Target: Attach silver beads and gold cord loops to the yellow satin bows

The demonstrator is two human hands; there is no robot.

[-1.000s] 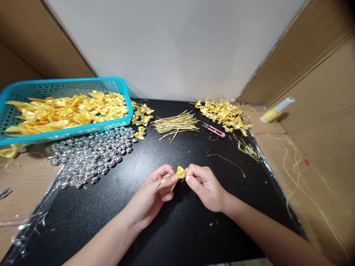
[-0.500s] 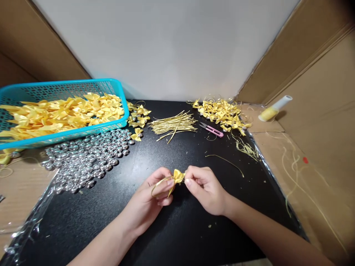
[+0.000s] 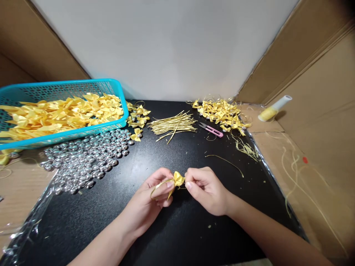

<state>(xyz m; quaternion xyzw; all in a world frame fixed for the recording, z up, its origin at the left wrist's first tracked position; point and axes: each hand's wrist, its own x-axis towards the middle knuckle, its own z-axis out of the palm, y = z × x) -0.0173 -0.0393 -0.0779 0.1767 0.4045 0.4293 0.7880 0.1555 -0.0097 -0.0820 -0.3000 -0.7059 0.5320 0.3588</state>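
The small yellow satin ribbon bow (image 3: 178, 179) sits between my two hands, just above the black bench (image 3: 166, 236) near its front middle. My left hand (image 3: 151, 201) is closed on the bow's left side, thumb against fingers, and a thin gold wire loop (image 3: 158, 186) curves out over them. My right hand (image 3: 206, 190) pinches the bow's right side with curled fingers. Off to my left, a heap of silver metal beads (image 3: 85, 159) lies beside a turquoise plastic basket (image 3: 116, 88) full of yellow ribbon. Further back, a bundle of cut gold wires (image 3: 173, 123) lies near pink thread snips (image 3: 213, 129).
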